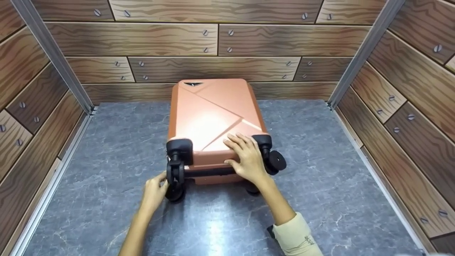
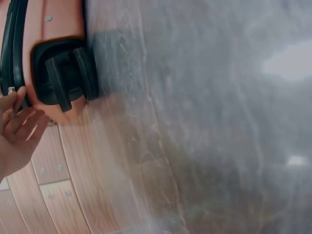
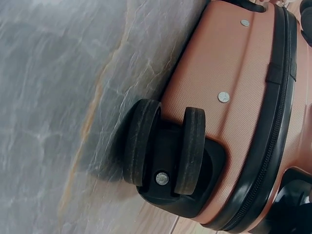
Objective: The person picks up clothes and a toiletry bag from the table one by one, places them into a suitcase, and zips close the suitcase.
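The open right hand (image 1: 247, 160) pressed the rose-gold hard-shell suitcase (image 1: 213, 117), the open left hand (image 1: 154, 192) touched its black wheel (image 1: 176, 172); it could perhaps roll away.

2 bare hands; the right arm (image 1: 295, 234) wears a cream sleeve (small print near the cuff), the left arm (image 1: 137, 227) none.

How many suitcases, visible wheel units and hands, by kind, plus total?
Suitcase: 1
Wheel units: 4, at near left upper, near left lower, right upper, right lower
Hands: 2, left hand, right hand
Total: 7
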`<action>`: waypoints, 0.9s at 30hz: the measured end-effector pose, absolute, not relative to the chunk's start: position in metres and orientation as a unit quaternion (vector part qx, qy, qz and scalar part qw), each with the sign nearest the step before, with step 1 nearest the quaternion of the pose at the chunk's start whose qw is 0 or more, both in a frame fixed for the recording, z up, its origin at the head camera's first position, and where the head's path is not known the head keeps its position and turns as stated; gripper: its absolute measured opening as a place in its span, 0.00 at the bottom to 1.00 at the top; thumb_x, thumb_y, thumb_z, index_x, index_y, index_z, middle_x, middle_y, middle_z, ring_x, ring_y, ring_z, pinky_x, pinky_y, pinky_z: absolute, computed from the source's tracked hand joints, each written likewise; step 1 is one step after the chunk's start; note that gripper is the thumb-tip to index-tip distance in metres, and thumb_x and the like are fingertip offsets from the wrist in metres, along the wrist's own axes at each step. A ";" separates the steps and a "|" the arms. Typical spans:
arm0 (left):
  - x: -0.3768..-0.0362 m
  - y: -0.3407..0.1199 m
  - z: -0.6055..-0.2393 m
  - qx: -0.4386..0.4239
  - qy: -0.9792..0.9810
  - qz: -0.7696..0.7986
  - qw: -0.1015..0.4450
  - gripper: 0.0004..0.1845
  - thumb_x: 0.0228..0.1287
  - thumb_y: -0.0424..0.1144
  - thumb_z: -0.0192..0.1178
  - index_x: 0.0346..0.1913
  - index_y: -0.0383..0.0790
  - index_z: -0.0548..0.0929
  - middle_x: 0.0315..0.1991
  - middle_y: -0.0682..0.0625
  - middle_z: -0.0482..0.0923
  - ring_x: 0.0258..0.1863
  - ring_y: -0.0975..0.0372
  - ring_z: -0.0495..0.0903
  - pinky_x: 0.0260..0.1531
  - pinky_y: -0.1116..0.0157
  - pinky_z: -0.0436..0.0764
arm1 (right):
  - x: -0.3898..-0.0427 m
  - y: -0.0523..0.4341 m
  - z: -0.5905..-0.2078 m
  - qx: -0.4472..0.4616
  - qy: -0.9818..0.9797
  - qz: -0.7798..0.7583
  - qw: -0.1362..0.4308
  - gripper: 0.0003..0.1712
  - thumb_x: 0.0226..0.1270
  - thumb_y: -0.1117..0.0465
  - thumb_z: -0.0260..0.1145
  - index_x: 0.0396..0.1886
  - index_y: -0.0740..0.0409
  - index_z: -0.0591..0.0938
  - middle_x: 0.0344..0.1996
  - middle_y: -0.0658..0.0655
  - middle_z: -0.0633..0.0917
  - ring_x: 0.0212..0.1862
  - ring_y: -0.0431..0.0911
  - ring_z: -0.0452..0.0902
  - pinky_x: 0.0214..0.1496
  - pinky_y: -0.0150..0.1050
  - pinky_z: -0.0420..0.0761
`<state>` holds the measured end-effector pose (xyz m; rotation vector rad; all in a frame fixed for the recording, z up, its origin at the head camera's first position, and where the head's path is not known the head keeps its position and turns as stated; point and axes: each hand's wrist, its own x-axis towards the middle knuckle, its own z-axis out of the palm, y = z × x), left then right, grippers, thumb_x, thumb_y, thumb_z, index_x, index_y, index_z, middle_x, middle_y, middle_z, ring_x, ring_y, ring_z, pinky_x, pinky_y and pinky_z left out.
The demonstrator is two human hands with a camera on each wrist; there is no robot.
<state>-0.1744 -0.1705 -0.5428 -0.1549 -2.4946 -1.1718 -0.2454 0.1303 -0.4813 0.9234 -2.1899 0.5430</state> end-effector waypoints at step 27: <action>-0.185 -0.178 -0.538 -0.120 -0.891 -0.381 0.213 0.07 0.52 0.23 0.61 0.35 0.29 0.85 0.44 0.35 0.78 0.38 0.46 0.80 0.37 0.50 0.77 | -0.243 0.131 -0.479 0.347 -0.851 0.211 0.331 0.36 0.44 0.49 0.73 0.57 0.51 0.75 0.59 0.51 0.73 0.62 0.50 0.62 0.65 0.49 0.53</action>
